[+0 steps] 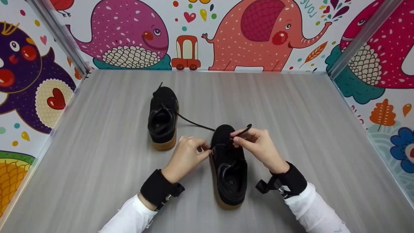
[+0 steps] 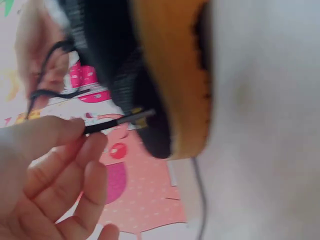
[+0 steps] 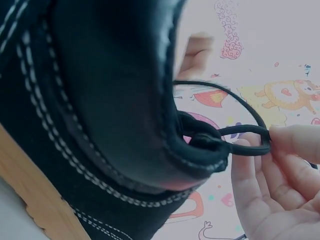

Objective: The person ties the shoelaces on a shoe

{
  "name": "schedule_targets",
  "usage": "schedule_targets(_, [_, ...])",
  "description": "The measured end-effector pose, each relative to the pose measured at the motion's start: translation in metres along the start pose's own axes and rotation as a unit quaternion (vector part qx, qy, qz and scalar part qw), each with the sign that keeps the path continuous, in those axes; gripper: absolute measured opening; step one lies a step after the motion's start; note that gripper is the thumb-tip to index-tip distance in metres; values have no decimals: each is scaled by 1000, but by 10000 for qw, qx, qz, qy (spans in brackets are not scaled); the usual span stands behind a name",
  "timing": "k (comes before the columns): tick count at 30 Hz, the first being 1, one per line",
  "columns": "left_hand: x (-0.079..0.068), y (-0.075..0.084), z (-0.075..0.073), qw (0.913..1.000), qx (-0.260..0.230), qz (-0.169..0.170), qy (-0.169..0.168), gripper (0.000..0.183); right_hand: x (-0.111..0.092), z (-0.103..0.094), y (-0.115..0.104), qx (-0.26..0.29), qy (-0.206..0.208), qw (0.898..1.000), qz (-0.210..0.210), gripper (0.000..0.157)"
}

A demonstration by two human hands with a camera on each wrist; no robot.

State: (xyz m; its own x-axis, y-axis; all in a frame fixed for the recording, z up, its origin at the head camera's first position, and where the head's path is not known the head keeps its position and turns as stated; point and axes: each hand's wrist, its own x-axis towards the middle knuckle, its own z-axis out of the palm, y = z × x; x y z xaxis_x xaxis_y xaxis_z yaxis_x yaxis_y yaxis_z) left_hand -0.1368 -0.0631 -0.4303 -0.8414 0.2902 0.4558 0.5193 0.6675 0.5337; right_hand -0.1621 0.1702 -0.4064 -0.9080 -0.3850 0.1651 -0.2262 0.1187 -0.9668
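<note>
A black shoe (image 1: 227,158) with a tan sole stands on the grey surface between both hands, its toe pointing away. My left hand (image 1: 189,155) is at the shoe's left side and pinches a black lace end (image 2: 102,125) between thumb and forefinger. Beyond the shoe's right side, my right hand (image 1: 258,145) pinches a loop of black shoelace (image 3: 250,150) that comes from the shoe's front. Part of that lace curls up above the right fingers. In the right wrist view, the shoe's collar hides part of the lacing.
A second black shoe (image 1: 163,116) stands farther back to the left, its lace loose. A black cord (image 1: 195,123) runs across the grey surface (image 1: 291,106) between the two shoes. Panels printed with cartoon animals (image 1: 258,35) enclose the back and sides.
</note>
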Motion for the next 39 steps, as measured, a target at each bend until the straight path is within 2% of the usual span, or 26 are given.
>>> schedule_targets(6, [5, 19, -16, 9988, -458, 116, 139, 8, 0, -2, -1, -62, 84, 9999, -42, 19])
schedule_targets(9, [6, 27, -17, 9971, -694, 251, 204, 8, 0, -2, -1, -45, 96, 9999, -42, 20])
schedule_targets(13, [8, 35, -12, 9937, -836, 624, 416, 10, -1, -2, -1, -87, 113, 9999, -29, 20])
schedule_targets(19, [8, 38, 3, 9890, -331, 1229, 753, 14, -2, -1, -2, 73, 95, 9999, -41, 21])
schedule_targets(24, [7, 34, 15, 9832, 169, 1597, 864, 15, -2, 0, -4, 351, 103, 9993, -80, 22])
schedule_targets(32, [5, 28, 29, 9708, 1049, 1914, 995, 12, -4, 1, -5, 464, 34, 9988, -149, 22])
schedule_targets(35, [4, 26, 33, 9680, 1172, 1983, 995, 10, -5, 2, -5, 501, 18, 9986, -161, 23])
schedule_targets(39, [2, 23, 34, 9693, 1116, 2002, 890, 8, -7, 3, -6, 537, -12, 9985, -137, 23])
